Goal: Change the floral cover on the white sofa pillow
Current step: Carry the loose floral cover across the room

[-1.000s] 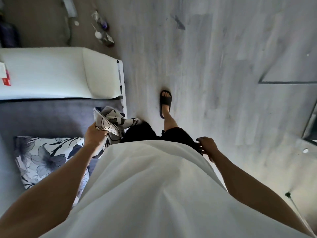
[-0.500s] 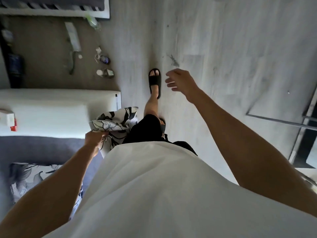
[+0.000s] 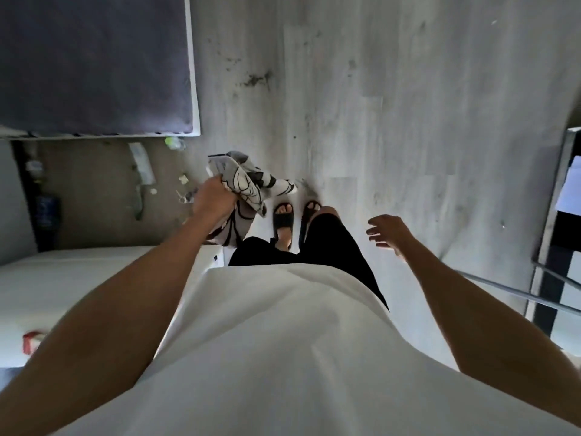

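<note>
1. You had the floral cover [image 3: 243, 187] bunched in your left hand [image 3: 213, 201], fingers curled tight round a fistful of it, with the rest hanging loose below your wrist and trailing towards your knees.
2. Your right hand [image 3: 388, 234] was on the far side of your body from the cover, fingers spread and relaxed, gripping nothing.
3. Just past the cover's hanging end, both your feet in black sandals [image 3: 283, 220] stood on the pale wood floor [image 3: 393, 105].
4. Beside the cover, on the side away from your feet, small clutter [image 3: 143, 166] lay on a darker strip of floor; beyond that was a dark cushion with a white edge [image 3: 94, 64]. A white sofa arm [image 3: 78, 278] sat nearer you than the cover.
5. No white pillow was in view, so I couldn't tell where it was.
6. My judgement: the dangling tail could catch under a sandal as you walked, and a one-handed bunched grip would likely let fabric slip or drag through that clutter.
</note>
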